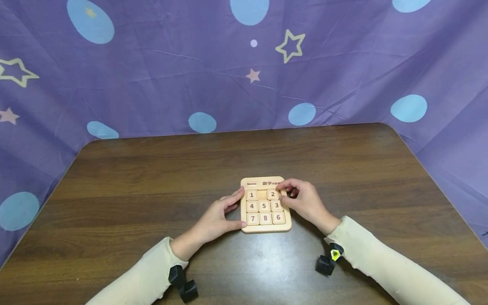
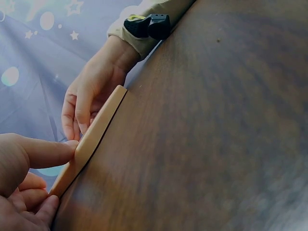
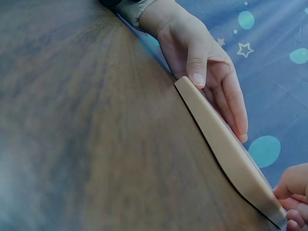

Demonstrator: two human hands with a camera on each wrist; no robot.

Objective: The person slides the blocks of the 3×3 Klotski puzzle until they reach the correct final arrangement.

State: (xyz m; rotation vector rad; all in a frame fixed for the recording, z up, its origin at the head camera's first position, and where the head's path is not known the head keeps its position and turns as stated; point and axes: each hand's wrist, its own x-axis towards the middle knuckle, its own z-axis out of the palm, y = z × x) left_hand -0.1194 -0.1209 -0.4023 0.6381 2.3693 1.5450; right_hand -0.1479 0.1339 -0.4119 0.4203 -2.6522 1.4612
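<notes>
Now, from the left, a cream sleeve (image 1: 141,273) with black blocks (image 1: 176,277) at its cuff leads to a person's left hand (image 1: 211,218), set at nine o'clock to a pale wooden number board (image 1: 267,228) lying on a dark wood-grain worktop (image 1: 133,190). Fingers fairly straight and thumb spread wide, that hand touches the board's left edge, forefinger toward ten o'clock and thumb toward eight. On the board, between both hands near the middle of the worktop, the left column carries tile 1 (image 1: 251,195) at eleven o'clock, tile 4 (image 1: 251,206) at nine and tile 7 (image 1: 253,218) at seven. The middle column shows a bare slot at twelve, tile 5 (image 1: 264,206) at the centre and tile 8 (image 1: 265,218) at six. At one o'clock sits tile 2 (image 1: 272,194), a little inward of the right column, with tile 3 (image 1: 276,205) at three and tile 6 (image 1: 278,217) at five. At three o'clock to the board, the right hand (image 1: 308,204), its fingers bent, reaches in, forefinger and thumb slightly apart at the right side of tile 2; whether they pinch the tile cannot be told. From that wrist, a second cream sleeve (image 1: 392,262), bearing black cubes (image 1: 325,265), runs off toward four o'clock. Behind the worktop at twelve o'clock hangs a purple curtain (image 1: 152,95) printed with blue dots and stars.
</notes>
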